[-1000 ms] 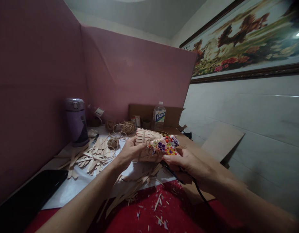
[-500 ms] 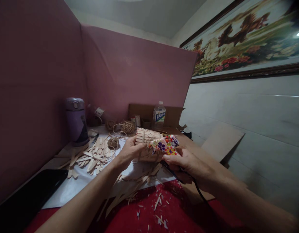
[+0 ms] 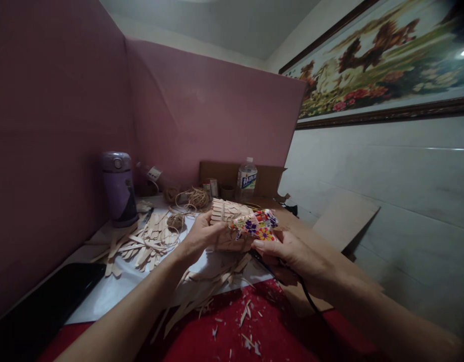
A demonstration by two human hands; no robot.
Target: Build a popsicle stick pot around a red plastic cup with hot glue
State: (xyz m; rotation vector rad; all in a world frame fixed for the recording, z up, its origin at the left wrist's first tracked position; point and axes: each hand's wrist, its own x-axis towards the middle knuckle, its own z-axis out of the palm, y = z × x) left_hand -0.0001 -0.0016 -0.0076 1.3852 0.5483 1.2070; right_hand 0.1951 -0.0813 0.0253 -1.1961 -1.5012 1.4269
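Craft sticks bound with twine form a small bundle-like piece [image 3: 226, 210], held up over the table. My left hand [image 3: 203, 234] is closed on its left side, thumb in front. My right hand [image 3: 284, 254] is closed round a flower-patterned glue gun [image 3: 264, 234], which lies across the front right of the stick piece. A black cord [image 3: 309, 296] trails down from under my right hand. The tool's tip and most of my right fingers are hidden, so whether the tip touches the sticks cannot be made out.
Loose craft sticks [image 3: 149, 244] and a twine ball [image 3: 176, 221] lie on the left, near a purple flask [image 3: 119, 188]. More twine [image 3: 197, 198] and a plastic bottle [image 3: 247, 181] stand behind. A black object [image 3: 51, 296] lies front left; wood scraps litter the red cloth [image 3: 232, 342].
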